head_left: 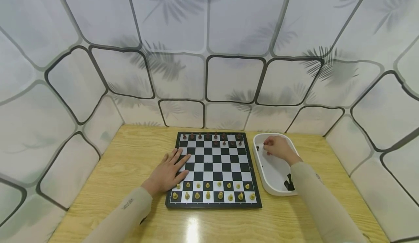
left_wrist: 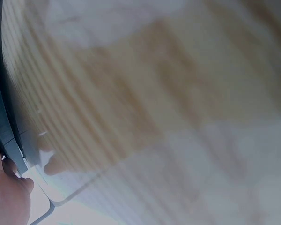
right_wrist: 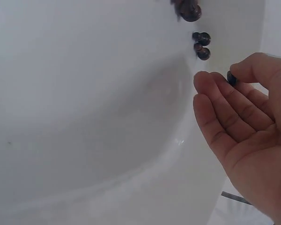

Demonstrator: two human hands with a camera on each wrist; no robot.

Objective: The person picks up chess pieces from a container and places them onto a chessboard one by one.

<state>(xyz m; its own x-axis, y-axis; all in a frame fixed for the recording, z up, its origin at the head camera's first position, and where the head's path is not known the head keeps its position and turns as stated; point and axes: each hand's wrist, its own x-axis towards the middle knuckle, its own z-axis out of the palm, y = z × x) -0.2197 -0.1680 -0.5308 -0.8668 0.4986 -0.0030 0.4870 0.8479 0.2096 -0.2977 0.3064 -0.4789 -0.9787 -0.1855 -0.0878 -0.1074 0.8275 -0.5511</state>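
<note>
My left hand (head_left: 167, 174) lies on the left edge of a black-and-white chessboard (head_left: 212, 166), fingers spread and straight. Yellow chess pieces (head_left: 207, 195) stand in two rows along the near side; dark red pieces (head_left: 215, 136) fill the far row, with several more in front of them at the right. Over the far part of a white tray (head_left: 275, 172), my right hand (head_left: 278, 148) pinches a small dark chess piece (right_wrist: 232, 78) between thumb and finger. Other dark pieces (right_wrist: 203, 53) lie near it inside the tray.
The tray stands just right of the board on a wooden table (head_left: 144, 141). Black items (head_left: 289, 183) lie in the tray's near right corner, partly behind the right sleeve. A patterned cloth wall (head_left: 235, 79) encloses the back and sides.
</note>
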